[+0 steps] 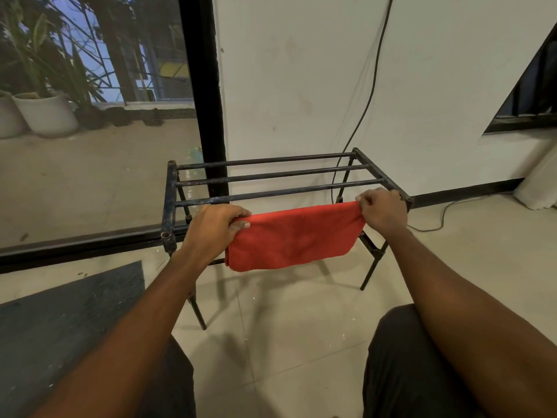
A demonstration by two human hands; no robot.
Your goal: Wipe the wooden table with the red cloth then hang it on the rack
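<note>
The red cloth (292,236) hangs folded at the front of a low black metal rack (271,176) that stands on the tiled floor. Its top edge lies along the rack's nearest bar, which the cloth hides. My left hand (215,226) pinches the cloth's top left corner between thumb and fingers. My right hand (381,211) pinches the top right corner, close to the rack's right end rail. The cloth droops below both hands. The wooden table is not in view.
A white wall with a hanging black cable (369,95) is behind the rack. A black window post (208,95) and glass stand at the left, with plant pots (45,113) outside. A dark mat (60,321) lies on the floor at the near left.
</note>
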